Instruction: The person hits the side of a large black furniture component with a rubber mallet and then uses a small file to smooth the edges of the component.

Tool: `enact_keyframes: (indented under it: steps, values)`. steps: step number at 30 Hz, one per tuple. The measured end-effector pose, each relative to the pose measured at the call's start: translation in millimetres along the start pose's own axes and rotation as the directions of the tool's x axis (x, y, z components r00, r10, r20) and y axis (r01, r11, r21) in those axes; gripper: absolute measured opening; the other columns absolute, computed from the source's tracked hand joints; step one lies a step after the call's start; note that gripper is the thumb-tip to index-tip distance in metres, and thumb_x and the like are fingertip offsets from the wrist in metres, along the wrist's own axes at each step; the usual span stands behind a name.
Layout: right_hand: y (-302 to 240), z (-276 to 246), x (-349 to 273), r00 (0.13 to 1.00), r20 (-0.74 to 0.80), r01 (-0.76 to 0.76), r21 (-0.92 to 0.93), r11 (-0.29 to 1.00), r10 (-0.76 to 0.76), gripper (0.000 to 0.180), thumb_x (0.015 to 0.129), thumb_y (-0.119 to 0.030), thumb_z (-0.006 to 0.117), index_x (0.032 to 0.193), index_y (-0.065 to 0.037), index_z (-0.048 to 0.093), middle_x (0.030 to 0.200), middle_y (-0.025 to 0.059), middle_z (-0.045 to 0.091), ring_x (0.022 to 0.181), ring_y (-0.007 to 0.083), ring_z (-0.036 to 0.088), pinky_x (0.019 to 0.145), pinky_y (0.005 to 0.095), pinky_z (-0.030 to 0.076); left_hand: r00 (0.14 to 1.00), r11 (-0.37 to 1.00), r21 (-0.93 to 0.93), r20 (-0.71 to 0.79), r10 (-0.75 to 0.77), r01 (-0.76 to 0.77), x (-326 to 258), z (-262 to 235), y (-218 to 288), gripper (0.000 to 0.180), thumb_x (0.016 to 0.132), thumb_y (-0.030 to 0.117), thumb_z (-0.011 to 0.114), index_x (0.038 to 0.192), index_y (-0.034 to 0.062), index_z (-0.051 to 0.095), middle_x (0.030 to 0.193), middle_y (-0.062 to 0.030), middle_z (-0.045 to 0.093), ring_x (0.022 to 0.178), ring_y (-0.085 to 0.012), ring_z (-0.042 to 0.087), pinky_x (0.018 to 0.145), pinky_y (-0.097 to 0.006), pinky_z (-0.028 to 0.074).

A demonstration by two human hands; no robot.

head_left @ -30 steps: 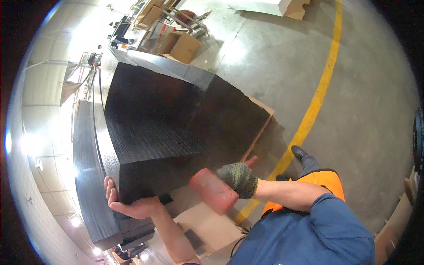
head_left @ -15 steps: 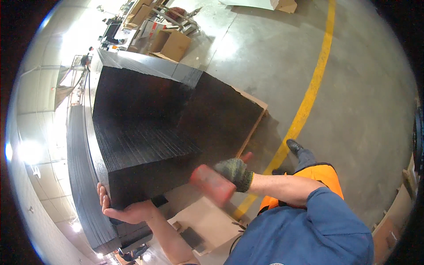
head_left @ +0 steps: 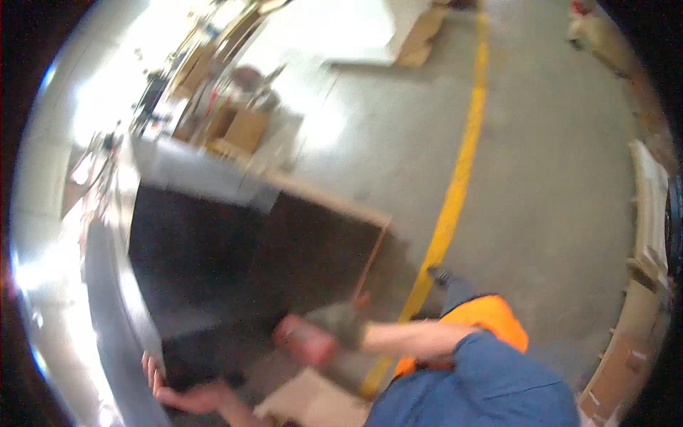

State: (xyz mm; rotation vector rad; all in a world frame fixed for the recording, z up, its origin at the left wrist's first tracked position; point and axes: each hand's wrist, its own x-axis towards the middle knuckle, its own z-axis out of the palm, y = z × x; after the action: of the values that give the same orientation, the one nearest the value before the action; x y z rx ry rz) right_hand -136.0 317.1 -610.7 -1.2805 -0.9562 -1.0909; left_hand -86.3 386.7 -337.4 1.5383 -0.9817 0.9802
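The picture is smeared by motion. A big black stack of flat sheets (head_left: 235, 263) fills the lower left, with a grey panel (head_left: 117, 299) leaning along its left side. My bare left hand (head_left: 186, 396) reaches under the stack's near lower corner, its fingers curled up against the edge. My right hand (head_left: 343, 322), in a grey-green glove, is closed around a red block-like thing (head_left: 304, 341) just in front of the stack's near face. My blue sleeve and orange vest show at the bottom right.
A yellow line (head_left: 455, 192) runs across the grey concrete floor to the right of the stack. Brown cardboard boxes (head_left: 242, 128) and clutter stand behind it. A flat cardboard sheet (head_left: 313, 402) lies below my hands. More cardboard stands along the right rim (head_left: 640, 299).
The view has swung, so the stack and both hands sit lower in the picture and everything is blurred. Both hands keep the same hold and place against the stack.
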Motion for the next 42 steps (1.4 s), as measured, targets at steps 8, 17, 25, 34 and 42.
enact_keyframes:
  steps: [8, 17, 25, 34, 42]
  values:
    - [-117.1, -49.9, 18.8, 0.504, -0.043, -0.819, 0.295, 0.493, 0.863, 0.016, 0.082, -0.010, 0.062, 0.091, -0.011, 0.049, 0.083, 0.0038, 0.052, 0.073, 0.0152, 0.051, 0.065, 0.0298, 0.044, 0.971, 0.979, 0.086, -0.141, 0.194, -0.183, 10.6, -7.2, 21.9, 0.059, 0.100, 0.045, 0.026, 0.096, -0.0076, 0.054, 0.090, -0.0210, 0.059, 0.089, -0.0361, 0.058, 0.081, -0.048, 0.046]
    - [-223.6, -119.5, 52.9, 0.173, -0.532, -0.618, 0.597, 0.511, 0.829, 0.049, 0.082, -0.015, 0.066, 0.125, -0.011, 0.042, 0.103, 0.0024, 0.050, 0.090, 0.0163, 0.050, 0.080, 0.0306, 0.045, 0.979, 0.954, -0.232, -0.020, -0.202, 0.192, -18.5, 21.6, 1.6, 0.068, 0.096, 0.051, 0.034, 0.114, -0.0122, 0.051, 0.111, -0.0280, 0.055, 0.099, -0.0378, 0.054, 0.087, -0.048, 0.042]
    - [-146.5, -147.6, -95.7, 0.111, -0.890, -0.993, -0.079, 0.090, 0.443, 0.020, 0.088, -0.017, 0.053, 0.104, -0.007, 0.058, 0.092, 0.0047, 0.058, 0.083, 0.0171, 0.054, 0.072, 0.0343, 0.047, 0.982, 0.969, -0.210, -0.102, -0.156, 0.132, -88.1, 39.5, 55.8, 0.047, 0.094, 0.023, 0.052, 0.128, -0.0068, 0.041, 0.129, -0.0268, 0.045, 0.118, -0.0370, 0.046, 0.100, -0.048, 0.038]
    - [-240.7, -163.8, 104.6, 0.107, -0.522, -0.979, 0.094, 0.182, 0.846, 0.038, 0.087, -0.026, 0.056, 0.121, -0.008, 0.051, 0.091, 0.0099, 0.062, 0.075, 0.0209, 0.060, 0.068, 0.0345, 0.049, 0.630, 0.609, -0.172, 0.126, -0.766, 0.775, -144.9, 53.9, 46.7, 0.085, 0.067, 0.003, 0.078, 0.137, -0.0049, 0.030, 0.138, -0.0161, 0.036, 0.124, -0.0281, 0.039, 0.109, -0.040, 0.030]
    - [-187.0, -176.2, 136.1, 0.017, -0.242, -0.993, 0.109, 0.045, 0.970, 0.031, 0.082, -0.022, 0.057, 0.108, -0.005, 0.051, 0.082, 0.0220, 0.062, 0.074, 0.0408, 0.062, 0.065, 0.0462, 0.050, 0.667, 0.664, -0.057, 0.065, -0.743, 0.745, -145.4, 43.9, 31.5, 0.074, 0.060, -0.010, 0.076, 0.126, -0.0004, 0.045, 0.119, -0.0104, 0.052, 0.107, -0.0221, 0.051, 0.096, -0.034, 0.043]
